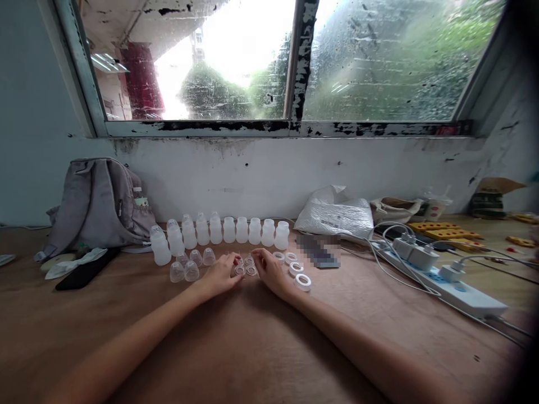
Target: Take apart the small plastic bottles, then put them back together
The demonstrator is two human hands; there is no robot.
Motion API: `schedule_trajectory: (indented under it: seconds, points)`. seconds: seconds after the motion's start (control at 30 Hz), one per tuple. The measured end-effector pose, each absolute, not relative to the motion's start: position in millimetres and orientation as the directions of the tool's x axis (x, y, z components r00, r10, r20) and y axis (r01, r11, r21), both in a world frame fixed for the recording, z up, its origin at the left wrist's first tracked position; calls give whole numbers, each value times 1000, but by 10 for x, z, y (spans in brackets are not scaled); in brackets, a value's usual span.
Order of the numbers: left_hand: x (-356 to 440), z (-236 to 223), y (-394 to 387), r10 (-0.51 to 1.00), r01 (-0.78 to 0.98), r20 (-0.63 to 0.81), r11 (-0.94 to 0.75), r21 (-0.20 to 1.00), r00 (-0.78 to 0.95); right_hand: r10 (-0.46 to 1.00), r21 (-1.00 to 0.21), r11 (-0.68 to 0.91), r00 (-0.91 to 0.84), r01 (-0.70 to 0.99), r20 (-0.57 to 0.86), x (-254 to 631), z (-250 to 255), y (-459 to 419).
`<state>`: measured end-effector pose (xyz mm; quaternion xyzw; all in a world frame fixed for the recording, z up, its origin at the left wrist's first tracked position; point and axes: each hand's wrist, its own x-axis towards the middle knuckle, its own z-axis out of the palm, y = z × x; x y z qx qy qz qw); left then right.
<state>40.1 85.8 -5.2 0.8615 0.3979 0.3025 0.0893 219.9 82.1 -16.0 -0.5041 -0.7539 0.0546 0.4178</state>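
Several small clear nipples [240, 270] stand in a cluster on the wooden table, between my two hands. My left hand [219, 274] is at the left side of the cluster, its fingers curved and apart, touching or very near the nipples. From the right, my right hand [269, 270] reaches to the same cluster with its fingers bent but parted; its fingertips partly cover the rear pieces. Clear dome caps [192, 271] stand left of my left hand. White screw rings [302, 281] lie right of my right hand. Behind is a curved row of frosted baby bottles [242, 230]; those at the left wear clear caps.
A grey backpack [101, 202] leans on the wall at left, near a black phone-like slab [86, 270] and tissue. At right are a silver padded bag [334, 213], a blurred-out flat object [322, 252], a white power strip [458, 289] with cables, and yellow parts [446, 231].
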Motion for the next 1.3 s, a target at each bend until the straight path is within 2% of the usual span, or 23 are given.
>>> schedule_trajectory:
  seconds: [0.07, 0.1, 0.17, 0.3, 0.53, 0.87, 1.07, 1.17, 1.3]
  points:
    - [406, -200, 843, 750, 642, 468, -652, 403, 468, 843, -269, 365, -194, 891, 501, 2326, -182, 902]
    - [416, -247, 850, 758, 660, 471, -639, 396, 452, 859, -216, 318, -183, 923, 478, 2368, -199, 932]
    - [441, -291, 869, 766, 686, 474, -622, 378, 434, 881, -169, 249, -150, 954, 450, 2408, -235, 969]
    - [459, -250, 843, 742, 655, 513, -648, 387, 431, 888, -134, 225, -147, 965, 435, 2390, -268, 974]
    - [407, -191, 757, 709, 595, 551, -690, 412, 441, 815, -114, 327, -219, 938, 537, 2339, -203, 885]
    - [392, -201, 797, 751, 484, 566, -655, 580, 339, 679, -216, 577, -316, 788, 662, 2313, -194, 867]
    - [407, -193, 773, 729, 438, 445, -675, 594, 521, 645, -256, 672, -380, 695, 663, 2312, -221, 894]
    - [410, -214, 797, 749, 374, 414, -633, 678, 518, 615, -263, 718, -412, 644, 672, 2304, -199, 840]
    - [374, -269, 898, 854, 280, 367, -479, 832, 368, 587, -237, 764, -494, 600, 642, 2267, -148, 735]
